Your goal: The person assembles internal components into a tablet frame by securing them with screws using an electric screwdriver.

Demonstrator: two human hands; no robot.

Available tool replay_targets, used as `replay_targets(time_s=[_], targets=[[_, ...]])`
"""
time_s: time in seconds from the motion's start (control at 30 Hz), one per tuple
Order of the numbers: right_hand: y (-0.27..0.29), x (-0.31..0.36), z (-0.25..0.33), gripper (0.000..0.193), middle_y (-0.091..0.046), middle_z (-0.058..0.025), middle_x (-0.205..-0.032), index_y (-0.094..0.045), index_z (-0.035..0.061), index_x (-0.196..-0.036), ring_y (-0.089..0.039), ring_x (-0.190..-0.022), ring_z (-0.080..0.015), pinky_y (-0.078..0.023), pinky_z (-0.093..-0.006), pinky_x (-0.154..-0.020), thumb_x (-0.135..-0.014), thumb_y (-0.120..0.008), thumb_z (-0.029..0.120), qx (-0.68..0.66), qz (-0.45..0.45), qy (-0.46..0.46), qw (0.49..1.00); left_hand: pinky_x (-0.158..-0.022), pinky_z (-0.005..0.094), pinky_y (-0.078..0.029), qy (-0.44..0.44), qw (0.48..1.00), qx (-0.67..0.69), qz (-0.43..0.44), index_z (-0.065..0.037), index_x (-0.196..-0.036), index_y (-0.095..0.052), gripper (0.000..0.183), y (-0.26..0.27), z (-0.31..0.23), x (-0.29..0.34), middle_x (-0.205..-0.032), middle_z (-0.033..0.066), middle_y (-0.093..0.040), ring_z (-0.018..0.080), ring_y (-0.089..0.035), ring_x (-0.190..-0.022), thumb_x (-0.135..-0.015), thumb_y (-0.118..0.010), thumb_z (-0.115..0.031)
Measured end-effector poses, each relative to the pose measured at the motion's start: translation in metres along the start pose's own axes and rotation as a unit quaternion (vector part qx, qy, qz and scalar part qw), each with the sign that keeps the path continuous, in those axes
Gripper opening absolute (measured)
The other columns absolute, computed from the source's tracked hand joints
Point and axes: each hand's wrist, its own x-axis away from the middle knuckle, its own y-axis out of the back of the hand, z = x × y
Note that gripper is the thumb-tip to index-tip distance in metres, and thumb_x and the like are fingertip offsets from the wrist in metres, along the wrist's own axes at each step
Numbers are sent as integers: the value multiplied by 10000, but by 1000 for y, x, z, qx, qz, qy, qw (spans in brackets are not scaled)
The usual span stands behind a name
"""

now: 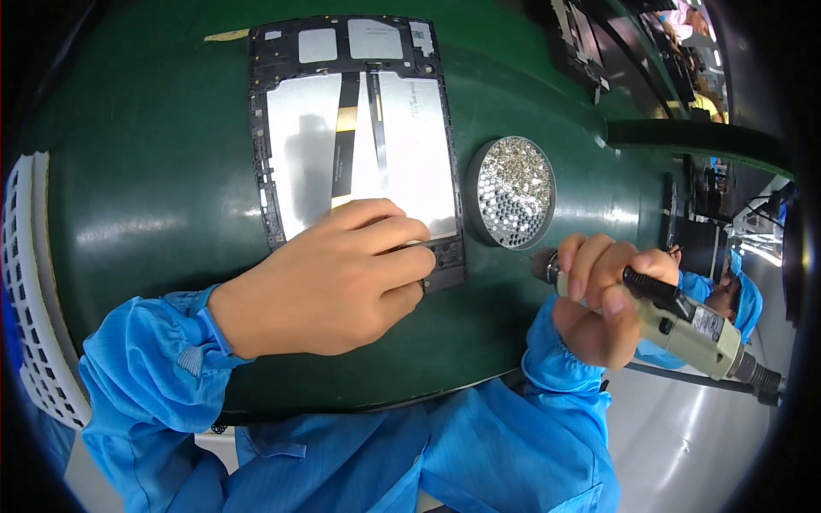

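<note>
A tablet housing (pixel 411 162) with a black frame and silver inner plates lies on the green table. A black flat ribbon cable (pixel 343 162) with yellow patches runs down its middle. My left hand (pixel 333 278) covers its lower edge, fingers bent together over the black border; the fingertips and thumb are mostly hidden. In my right hand (pixel 603 295) is a beige electric screwdriver (pixel 697 338) with a black lever, its nose pointing left toward the housing. Just beyond that nose stands a round grey dish (pixel 475 209) of small screws (pixel 517 179), apart from the tool.
The green table (pixel 162 214) curves along its front edge. At the far left is a white perforated crate (pixel 38 325). A dark green bar (pixel 693 134) crosses at right. Beyond it, a person (pixel 746 295) in blue cap sits near machinery. A yellowish strip (pixel 226 36) lies behind the housing.
</note>
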Motion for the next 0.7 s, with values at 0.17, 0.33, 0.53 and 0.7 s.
replay_targets(time_s=[0.17, 0.33, 0.53, 0.7], targets=[[19, -6, -5, 333, -490, -85, -658, -469, 54, -1107, -495, -586, -193, -419, -383, -631, -788, -564, 67, 11, -10, 5, 1000, -875, 413, -459, -2, 1000, -11, 6, -15, -756, -619, 187, 0, 1, -2, -937, 108, -570, 295, -548, -1040, -684, -740, -137], [42, -12, -11, 364, -490, -80, -662, -471, 32, -1139, -495, -590, -190, -433, -389, -651, -795, -574, 89, 35, -52, 25, 998, -960, 482, -423, 6, 998, -57, 24, -19, -838, -639, 227, 7, -8, 3, -1005, 124, -573, 329, -537, -1093, -679, -749, -137], [59, -16, -13, 532, -499, -70, -669, -415, -3, -1231, -503, -621, -179, -433, -377, -658, -783, -638, 177, 23, -136, 25, 990, -1003, 582, -344, 55, 987, -146, 35, -53, -963, -660, 235, 10, -27, 11, -1143, 170, -577, 409, -476, -1202, -733, -686, -94], [79, -13, -10, 706, -544, -69, -701, -341, -30, -1316, -540, -662, -181, -453, -374, -711, -757, -678, 238, 60, -154, -32, 986, -1024, 603, -298, 134, 956, -261, -16, -63, -992, -664, 283, 49, 19, 14, -1236, 176, -528, 432, -405, -1260, -713, -689, -25]])
